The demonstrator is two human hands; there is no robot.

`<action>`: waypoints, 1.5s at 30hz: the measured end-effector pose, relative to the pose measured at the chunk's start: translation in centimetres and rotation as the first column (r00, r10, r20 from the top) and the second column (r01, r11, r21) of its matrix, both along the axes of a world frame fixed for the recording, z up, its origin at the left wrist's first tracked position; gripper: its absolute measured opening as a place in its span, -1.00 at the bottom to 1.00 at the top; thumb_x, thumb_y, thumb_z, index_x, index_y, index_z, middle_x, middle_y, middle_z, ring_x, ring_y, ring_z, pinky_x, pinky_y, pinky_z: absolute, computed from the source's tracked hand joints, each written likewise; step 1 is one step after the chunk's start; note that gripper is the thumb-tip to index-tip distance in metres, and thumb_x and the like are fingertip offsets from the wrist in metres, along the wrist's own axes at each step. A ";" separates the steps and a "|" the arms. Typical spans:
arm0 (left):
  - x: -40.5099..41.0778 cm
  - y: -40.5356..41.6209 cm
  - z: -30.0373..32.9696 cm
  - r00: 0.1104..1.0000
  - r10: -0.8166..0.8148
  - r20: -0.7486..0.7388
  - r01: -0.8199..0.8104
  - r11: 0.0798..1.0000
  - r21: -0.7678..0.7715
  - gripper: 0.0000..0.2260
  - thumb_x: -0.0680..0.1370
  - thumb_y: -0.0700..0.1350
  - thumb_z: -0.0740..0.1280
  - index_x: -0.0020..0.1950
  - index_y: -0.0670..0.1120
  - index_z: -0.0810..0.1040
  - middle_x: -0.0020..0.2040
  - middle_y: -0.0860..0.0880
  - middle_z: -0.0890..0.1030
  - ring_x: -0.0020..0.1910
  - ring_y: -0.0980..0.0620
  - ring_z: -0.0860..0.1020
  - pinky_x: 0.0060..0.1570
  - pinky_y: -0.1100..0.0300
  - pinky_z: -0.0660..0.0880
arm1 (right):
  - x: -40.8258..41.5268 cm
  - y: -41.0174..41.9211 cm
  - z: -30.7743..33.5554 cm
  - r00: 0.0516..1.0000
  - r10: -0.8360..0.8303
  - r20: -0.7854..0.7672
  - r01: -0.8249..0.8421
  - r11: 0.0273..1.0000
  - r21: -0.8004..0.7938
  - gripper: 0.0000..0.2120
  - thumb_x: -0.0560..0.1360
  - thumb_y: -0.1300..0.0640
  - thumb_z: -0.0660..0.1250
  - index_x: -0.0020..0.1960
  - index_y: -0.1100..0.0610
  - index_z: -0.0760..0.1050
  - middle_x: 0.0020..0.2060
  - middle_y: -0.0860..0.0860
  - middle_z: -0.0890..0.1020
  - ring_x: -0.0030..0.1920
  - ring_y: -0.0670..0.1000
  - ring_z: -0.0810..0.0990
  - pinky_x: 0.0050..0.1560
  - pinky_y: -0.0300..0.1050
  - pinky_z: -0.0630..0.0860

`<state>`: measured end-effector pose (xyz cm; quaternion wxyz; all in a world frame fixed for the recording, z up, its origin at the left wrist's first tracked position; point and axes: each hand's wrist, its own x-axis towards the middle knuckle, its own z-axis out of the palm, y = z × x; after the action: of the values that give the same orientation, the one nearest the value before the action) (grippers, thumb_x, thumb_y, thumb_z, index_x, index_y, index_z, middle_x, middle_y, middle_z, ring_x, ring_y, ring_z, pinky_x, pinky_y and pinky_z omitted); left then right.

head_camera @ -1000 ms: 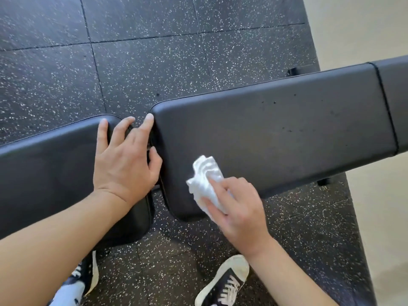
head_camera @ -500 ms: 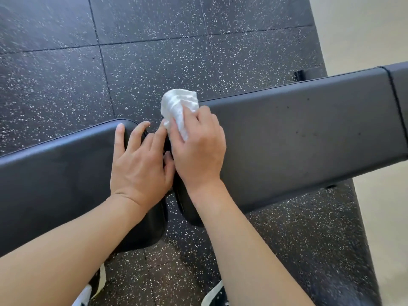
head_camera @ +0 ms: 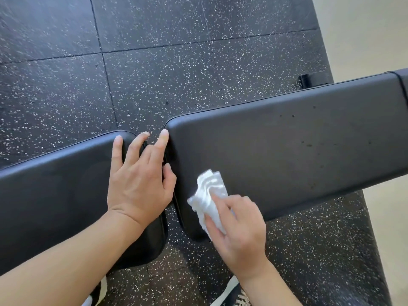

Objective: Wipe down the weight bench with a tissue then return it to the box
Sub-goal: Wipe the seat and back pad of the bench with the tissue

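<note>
The black padded weight bench runs across the view in two parts: a long back pad (head_camera: 298, 149) on the right and a seat pad (head_camera: 55, 195) on the left, with a narrow gap between them. My right hand (head_camera: 238, 230) presses a crumpled white tissue (head_camera: 208, 195) onto the near left corner of the long pad. My left hand (head_camera: 139, 177) lies flat with fingers spread on the right end of the seat pad, its fingertips reaching over the gap. Small dark spots dot the long pad further right. No tissue box is in view.
Black rubber floor tiles with white flecks (head_camera: 154, 62) lie under and around the bench. A pale floor strip (head_camera: 375, 29) runs along the right side. A black bench foot (head_camera: 309, 80) shows behind the long pad. My shoes (head_camera: 231, 294) stand below the bench's near edge.
My right hand has swept the tissue from the far left corner of the long pad back to its near left corner. My left hand has stayed on the seat pad.
</note>
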<state>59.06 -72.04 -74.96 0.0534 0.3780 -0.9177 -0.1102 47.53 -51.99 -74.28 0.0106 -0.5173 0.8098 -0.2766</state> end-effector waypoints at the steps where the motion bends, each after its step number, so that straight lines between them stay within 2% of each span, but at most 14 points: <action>1: 0.0 0.0 0.0 1.000 -0.003 0.001 0.003 1.000 0.002 -0.41 0.60 -0.02 0.17 0.65 -0.12 0.28 0.02 -0.03 0.63 0.51 -0.17 0.40 0.64 -0.26 0.02 | -0.6 -1.7 0.0 0.999 -0.034 -0.029 0.034 0.999 0.005 -0.72 0.62 0.05 0.40 0.27 0.18 0.64 -0.16 0.05 0.56 -0.27 0.11 0.44 -0.30 0.10 0.42; 7: 0.0 0.0 -0.1 1.000 -0.006 0.014 0.006 1.000 -0.006 -0.41 0.61 -0.02 0.18 0.64 -0.12 0.29 0.04 -0.03 0.64 0.50 -0.18 0.41 0.63 -0.28 0.04 | -6.0 -15.5 0.6 0.959 -0.281 -0.045 0.280 0.959 -0.032 -0.76 0.57 -0.01 0.43 -0.03 0.18 0.61 -0.19 0.12 0.52 -0.21 0.17 0.49 -0.26 0.09 0.46; 11: 0.0 0.0 0.1 1.000 -0.007 0.012 0.007 1.000 -0.021 -0.42 0.60 -0.02 0.18 0.63 -0.13 0.31 0.04 -0.04 0.64 0.50 -0.18 0.41 0.62 -0.28 0.06 | -7.9 -20.2 0.8 0.958 -0.283 -0.045 0.285 0.956 0.062 -0.73 0.52 -0.07 0.45 -0.09 0.16 0.60 -0.13 0.10 0.57 -0.13 0.17 0.55 -0.22 0.03 0.44; 16: -0.1 0.0 0.0 1.000 0.000 0.019 0.000 1.000 -0.027 -0.41 0.59 -0.02 0.19 0.63 -0.12 0.31 0.08 -0.05 0.64 0.50 -0.18 0.42 0.62 -0.28 0.06 | -5.2 -15.8 0.9 0.982 -0.188 -0.001 0.188 0.982 -0.019 -0.74 0.60 -0.04 0.40 0.06 0.16 0.63 -0.15 0.09 0.53 -0.18 0.15 0.49 -0.21 0.08 0.45; 20: 0.0 0.0 0.0 0.999 -0.016 0.038 0.017 1.000 -0.009 -0.38 0.57 0.00 0.20 0.64 -0.12 0.28 0.08 -0.03 0.65 0.51 -0.18 0.40 0.63 -0.27 0.02 | -0.9 -6.6 0.8 0.998 0.069 0.009 -0.069 0.998 -0.001 -0.71 0.61 0.01 0.43 0.24 0.16 0.63 -0.15 0.04 0.52 -0.24 0.09 0.41 -0.28 0.09 0.39; 23: 0.0 -0.1 0.0 0.999 -0.002 0.036 0.003 1.000 -0.017 -0.40 0.59 -0.01 0.17 0.64 -0.12 0.29 0.02 -0.03 0.64 0.51 -0.18 0.41 0.64 -0.26 0.03 | -3.1 -1.3 0.5 0.976 0.214 -0.028 -0.214 0.977 0.008 -0.64 0.58 0.06 0.47 0.33 0.15 0.56 -0.12 0.05 0.57 -0.26 0.12 0.44 -0.30 0.09 0.39; 26: 0.0 -0.1 0.0 1.000 -0.003 0.024 0.004 1.000 -0.028 -0.41 0.59 -0.02 0.19 0.63 -0.13 0.31 0.00 -0.03 0.64 0.50 -0.18 0.42 0.64 -0.26 0.05 | -9.2 -0.7 0.2 0.994 0.096 -0.056 -0.097 0.995 -0.011 -0.70 0.62 0.08 0.42 0.27 0.22 0.62 -0.16 0.07 0.54 -0.26 0.15 0.47 -0.29 0.10 0.44; 29: -0.1 0.0 0.1 1.000 -0.002 0.021 0.003 1.000 -0.025 -0.41 0.59 -0.02 0.20 0.63 -0.13 0.32 0.00 -0.04 0.64 0.49 -0.18 0.43 0.63 -0.27 0.06 | -13.7 -4.9 -0.1 0.969 -0.237 -0.075 0.237 0.971 -0.017 -0.73 0.64 0.03 0.34 -0.09 0.21 0.61 -0.20 0.04 0.47 -0.26 0.11 0.45 -0.29 0.10 0.46; 32: -0.3 0.0 0.1 1.000 -0.001 0.025 0.002 1.000 -0.027 -0.41 0.58 -0.02 0.20 0.63 -0.14 0.33 0.01 -0.05 0.64 0.49 -0.19 0.44 0.62 -0.28 0.08 | -14.4 -11.6 0.4 0.912 -0.401 -0.084 0.401 0.916 -0.017 -0.76 0.58 -0.02 0.40 -0.07 0.17 0.59 -0.17 0.12 0.52 -0.21 0.20 0.51 -0.26 0.09 0.47; 35: -0.2 0.0 0.2 0.999 -0.008 0.034 0.010 0.999 -0.035 -0.42 0.59 -0.02 0.19 0.62 -0.15 0.34 0.03 -0.06 0.64 0.49 -0.20 0.44 0.62 -0.29 0.08 | -10.4 -17.8 1.0 0.933 -0.338 -0.125 0.344 0.939 0.023 -0.77 0.49 0.00 0.48 0.03 0.14 0.62 -0.12 0.16 0.59 -0.15 0.25 0.56 -0.21 0.11 0.47; 38: -0.2 -0.1 0.1 0.999 0.007 0.053 -0.007 1.000 -0.014 -0.51 0.58 -0.01 0.20 0.47 -0.17 0.47 0.08 -0.07 0.65 0.50 -0.21 0.42 0.63 -0.27 0.03 | -4.1 -20.4 1.3 0.996 -0.086 -0.034 0.088 0.994 0.060 -0.77 0.47 0.01 0.48 0.03 0.13 0.62 -0.09 0.11 0.58 -0.12 0.19 0.54 -0.18 0.11 0.45; 40: -0.1 -0.1 -0.1 0.998 0.014 0.054 -0.014 1.000 -0.004 -0.56 0.57 0.00 0.20 0.39 -0.17 0.50 0.10 -0.08 0.65 0.50 -0.21 0.41 0.64 -0.25 0.00 | -2.8 -19.2 1.2 1.000 0.010 0.001 -0.010 1.000 0.029 -0.78 0.53 -0.01 0.44 0.05 0.13 0.63 -0.10 0.09 0.56 -0.12 0.17 0.53 -0.16 0.11 0.45; 43: -0.1 -0.1 -0.1 0.999 0.002 0.036 -0.001 1.000 -0.025 -0.43 0.58 0.00 0.18 0.59 -0.14 0.37 0.10 -0.08 0.65 0.49 -0.20 0.42 0.64 -0.26 0.03 | -6.3 -15.0 0.8 0.995 -0.018 -0.101 0.017 1.000 -0.012 -0.71 0.64 -0.08 0.33 0.09 0.15 0.63 -0.14 0.12 0.54 -0.14 0.22 0.52 -0.20 0.17 0.44; 45: -0.1 -0.1 -0.1 1.000 0.002 0.024 -0.001 0.999 -0.036 -0.41 0.59 -0.01 0.17 0.62 -0.13 0.33 0.05 -0.06 0.64 0.49 -0.19 0.43 0.64 -0.26 0.04 | -10.6 -11.9 0.3 0.975 -0.139 -0.172 0.140 0.990 -0.009 -0.67 0.65 -0.09 0.30 0.03 0.18 0.61 -0.17 0.14 0.52 -0.18 0.24 0.50 -0.23 0.19 0.46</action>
<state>58.95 -72.15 -75.06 0.0494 0.3787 -0.9199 -0.0891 36.97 -63.85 -74.02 -0.0778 -0.4811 0.8425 -0.2295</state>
